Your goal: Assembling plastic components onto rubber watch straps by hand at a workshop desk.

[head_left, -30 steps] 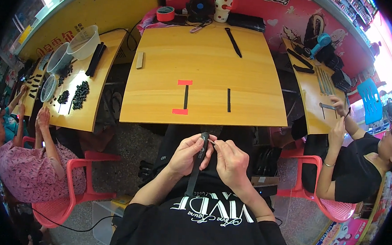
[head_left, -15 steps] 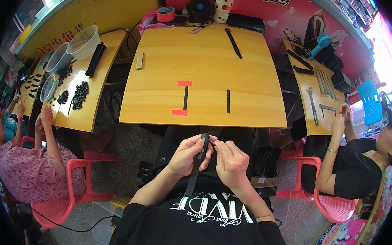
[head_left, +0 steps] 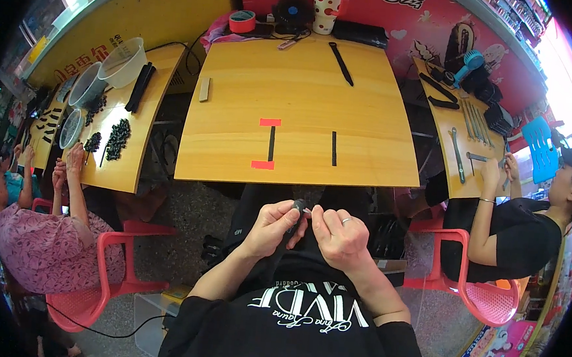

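- Far L: clear tubs [head_left: 83, 87] near loose black bits [head_left: 119, 139], prob. handy for storing them.
- Main counter [head_left: 238, 97], L of ctr: black strip [head_left: 272, 143] between red tape pcs [head_left: 270, 122], which prob. mark its ends.
- L hand [head_left: 271, 226] grips dark strap [head_left: 300, 205] over lap, just off counter's near edge; prob. steadies it.
- 2nd strip [head_left: 333, 149]: lies apart, roughly parallel to the 1st.
- R hand [head_left: 340, 236] pinches thin item [head_left: 307, 210] at strap's end; fingertip grip prob. for fine ctrl.
- Far R: long tool [head_left: 458, 155] near co-worker, prob. for easy reach.
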`<action>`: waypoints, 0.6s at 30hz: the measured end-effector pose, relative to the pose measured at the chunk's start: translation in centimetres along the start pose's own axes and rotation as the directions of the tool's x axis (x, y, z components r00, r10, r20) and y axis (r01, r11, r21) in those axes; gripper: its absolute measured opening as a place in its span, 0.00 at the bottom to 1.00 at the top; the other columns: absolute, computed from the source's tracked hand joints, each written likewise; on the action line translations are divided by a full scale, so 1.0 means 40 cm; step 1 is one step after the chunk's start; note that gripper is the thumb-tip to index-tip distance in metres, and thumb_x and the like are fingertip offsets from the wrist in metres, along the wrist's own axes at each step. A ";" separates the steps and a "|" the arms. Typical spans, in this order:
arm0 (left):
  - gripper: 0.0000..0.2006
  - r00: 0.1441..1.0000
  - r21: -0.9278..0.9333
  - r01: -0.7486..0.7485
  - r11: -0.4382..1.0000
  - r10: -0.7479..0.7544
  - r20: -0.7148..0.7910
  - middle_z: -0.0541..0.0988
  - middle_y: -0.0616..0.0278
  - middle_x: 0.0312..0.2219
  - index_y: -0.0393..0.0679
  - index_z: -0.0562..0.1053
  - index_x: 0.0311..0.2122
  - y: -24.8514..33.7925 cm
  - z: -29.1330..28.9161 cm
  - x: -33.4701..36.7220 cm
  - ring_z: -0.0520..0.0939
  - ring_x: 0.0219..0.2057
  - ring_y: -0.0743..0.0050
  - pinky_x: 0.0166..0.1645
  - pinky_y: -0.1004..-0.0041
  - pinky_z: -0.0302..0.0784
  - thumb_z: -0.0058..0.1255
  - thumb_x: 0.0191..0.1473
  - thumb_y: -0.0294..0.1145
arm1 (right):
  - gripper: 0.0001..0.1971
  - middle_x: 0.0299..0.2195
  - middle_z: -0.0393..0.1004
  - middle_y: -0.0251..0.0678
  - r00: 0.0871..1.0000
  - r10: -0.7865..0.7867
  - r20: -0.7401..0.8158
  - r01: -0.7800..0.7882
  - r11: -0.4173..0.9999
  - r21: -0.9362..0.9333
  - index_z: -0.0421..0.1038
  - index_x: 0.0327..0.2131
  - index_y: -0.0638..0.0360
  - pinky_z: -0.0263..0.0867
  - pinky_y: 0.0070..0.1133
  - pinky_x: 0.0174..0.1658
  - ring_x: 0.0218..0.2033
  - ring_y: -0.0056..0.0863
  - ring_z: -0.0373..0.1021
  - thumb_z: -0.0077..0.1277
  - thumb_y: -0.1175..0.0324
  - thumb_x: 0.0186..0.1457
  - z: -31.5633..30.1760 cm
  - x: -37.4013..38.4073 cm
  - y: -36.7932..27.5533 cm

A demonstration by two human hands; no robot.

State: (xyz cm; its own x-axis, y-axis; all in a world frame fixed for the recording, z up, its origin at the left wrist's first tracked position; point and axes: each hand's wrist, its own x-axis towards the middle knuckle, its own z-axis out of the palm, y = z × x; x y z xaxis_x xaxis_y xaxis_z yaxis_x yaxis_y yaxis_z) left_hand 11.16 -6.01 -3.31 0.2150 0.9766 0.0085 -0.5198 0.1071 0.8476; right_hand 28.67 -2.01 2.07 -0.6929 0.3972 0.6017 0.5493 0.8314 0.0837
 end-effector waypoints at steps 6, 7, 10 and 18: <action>0.12 0.999 0.124 -0.041 0.991 0.043 -0.013 0.73 0.67 0.20 0.37 0.72 0.36 -0.001 0.010 -0.002 0.69 0.16 0.85 0.19 0.84 0.63 0.40 0.65 0.33 | 0.11 0.20 0.63 0.30 0.998 -0.054 -0.011 0.054 0.998 -0.030 0.73 0.32 0.66 0.59 0.16 0.17 0.19 0.21 0.63 0.53 0.72 0.43 -0.010 0.010 0.005; 0.12 0.999 0.124 -0.039 0.991 0.041 -0.014 0.73 0.67 0.20 0.37 0.72 0.36 -0.003 0.010 -0.004 0.69 0.16 0.85 0.19 0.84 0.63 0.40 0.65 0.33 | 0.11 0.20 0.63 0.30 0.999 -0.053 -0.011 0.053 0.998 -0.029 0.73 0.32 0.66 0.59 0.16 0.17 0.19 0.21 0.63 0.53 0.72 0.43 -0.008 0.009 0.006; 0.10 1.000 0.360 -0.014 0.933 0.023 -0.022 0.71 0.69 0.18 0.38 0.72 0.33 -0.001 0.010 -0.007 0.69 0.16 0.87 0.19 0.83 0.62 0.41 0.64 0.30 | 0.11 0.20 0.63 0.30 0.989 -0.130 0.074 0.134 0.990 -0.042 0.73 0.33 0.65 0.60 0.17 0.18 0.19 0.21 0.64 0.53 0.72 0.43 -0.004 0.009 0.020; 0.04 0.983 0.748 -0.153 0.646 0.175 0.050 0.72 0.62 0.17 0.36 0.72 0.32 0.039 0.012 0.004 0.73 0.17 0.74 0.22 0.74 0.67 0.49 0.57 0.25 | 0.03 0.22 0.69 0.43 0.881 0.183 0.436 -0.442 0.645 0.623 0.69 0.27 0.64 0.65 0.32 0.27 0.23 0.45 0.69 0.51 0.75 0.49 -0.001 -0.003 0.050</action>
State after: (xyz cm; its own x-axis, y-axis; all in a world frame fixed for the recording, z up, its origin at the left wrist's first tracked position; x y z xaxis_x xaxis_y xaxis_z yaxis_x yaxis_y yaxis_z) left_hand 10.78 -5.79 -1.73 0.1621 0.9696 0.1833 0.2501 -0.2200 0.9429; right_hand 29.88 -0.41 2.22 -0.7138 0.6715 0.1990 0.3696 0.6024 -0.7074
